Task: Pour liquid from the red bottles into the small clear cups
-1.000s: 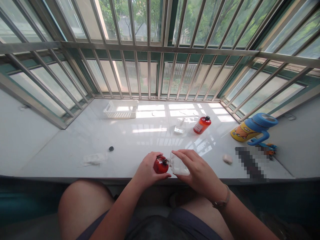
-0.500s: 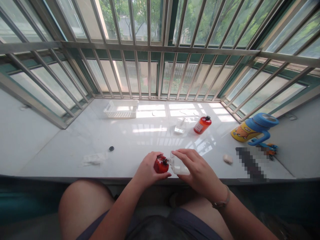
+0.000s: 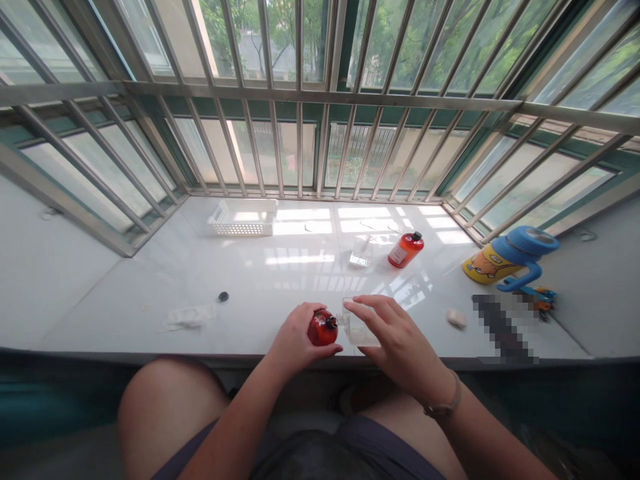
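Observation:
Close to the counter's front edge, my left hand (image 3: 295, 337) is closed around a red bottle (image 3: 321, 329) whose black-rimmed mouth faces up toward me. My right hand (image 3: 393, 330) grips a clear bottle (image 3: 361, 332), tilted on its side with its neck toward the red bottle's mouth. The two necks meet or nearly meet; I cannot tell whether they touch. A round black cap (image 3: 223, 297) lies to the left of my hands. Farther back stand a second clear bottle (image 3: 361, 255) and another red bottle (image 3: 405, 251) with a black cap and a pale label.
A white perforated basket (image 3: 243, 219) sits at the back left. Crumpled clear plastic (image 3: 187, 317) lies front left. To the right are a blue and yellow jug (image 3: 507, 257), a small beige lump (image 3: 455, 319) and a pixelated dark object (image 3: 505, 329). Metal bars (image 3: 320, 99) line the window.
The clear bottle in my right hand has shifted very slightly to the right and up from the red bottle's mouth. My left hand is almost still.

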The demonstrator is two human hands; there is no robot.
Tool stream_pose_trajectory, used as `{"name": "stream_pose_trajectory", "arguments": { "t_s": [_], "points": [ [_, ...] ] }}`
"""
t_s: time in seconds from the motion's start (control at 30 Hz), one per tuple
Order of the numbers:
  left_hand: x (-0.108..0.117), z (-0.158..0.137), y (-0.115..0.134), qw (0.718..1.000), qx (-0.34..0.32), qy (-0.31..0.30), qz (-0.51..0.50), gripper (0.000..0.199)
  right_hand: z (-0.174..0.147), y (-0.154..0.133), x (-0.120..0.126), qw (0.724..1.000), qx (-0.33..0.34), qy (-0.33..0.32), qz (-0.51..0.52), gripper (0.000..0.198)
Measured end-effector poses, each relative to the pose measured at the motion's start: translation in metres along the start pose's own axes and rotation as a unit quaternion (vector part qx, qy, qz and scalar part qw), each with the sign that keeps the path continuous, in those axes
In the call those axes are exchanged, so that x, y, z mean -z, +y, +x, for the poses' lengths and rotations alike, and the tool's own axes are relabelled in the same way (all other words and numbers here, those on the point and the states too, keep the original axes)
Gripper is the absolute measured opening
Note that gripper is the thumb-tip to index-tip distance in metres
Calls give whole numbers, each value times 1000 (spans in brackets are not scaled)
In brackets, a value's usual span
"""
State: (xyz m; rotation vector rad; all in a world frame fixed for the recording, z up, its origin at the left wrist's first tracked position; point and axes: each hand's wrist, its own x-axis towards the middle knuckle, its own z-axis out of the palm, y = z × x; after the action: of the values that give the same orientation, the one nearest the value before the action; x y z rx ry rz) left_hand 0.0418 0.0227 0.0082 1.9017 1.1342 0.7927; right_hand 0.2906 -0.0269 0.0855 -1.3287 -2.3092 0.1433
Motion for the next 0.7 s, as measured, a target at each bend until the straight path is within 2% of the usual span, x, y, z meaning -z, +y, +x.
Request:
{"name": "stream_pose_trajectory", "arguments": {
  "t_s": [0.43, 0.7],
  "points": [
    [1, 1, 0, 1000, 6, 5, -5, 73, 0, -1, 2, 1000, 16, 10, -15, 84],
    [1, 1, 2, 1000, 11, 2, -2, 74, 0, 0, 1, 998, 32, 28, -40, 74]
  ]
}}
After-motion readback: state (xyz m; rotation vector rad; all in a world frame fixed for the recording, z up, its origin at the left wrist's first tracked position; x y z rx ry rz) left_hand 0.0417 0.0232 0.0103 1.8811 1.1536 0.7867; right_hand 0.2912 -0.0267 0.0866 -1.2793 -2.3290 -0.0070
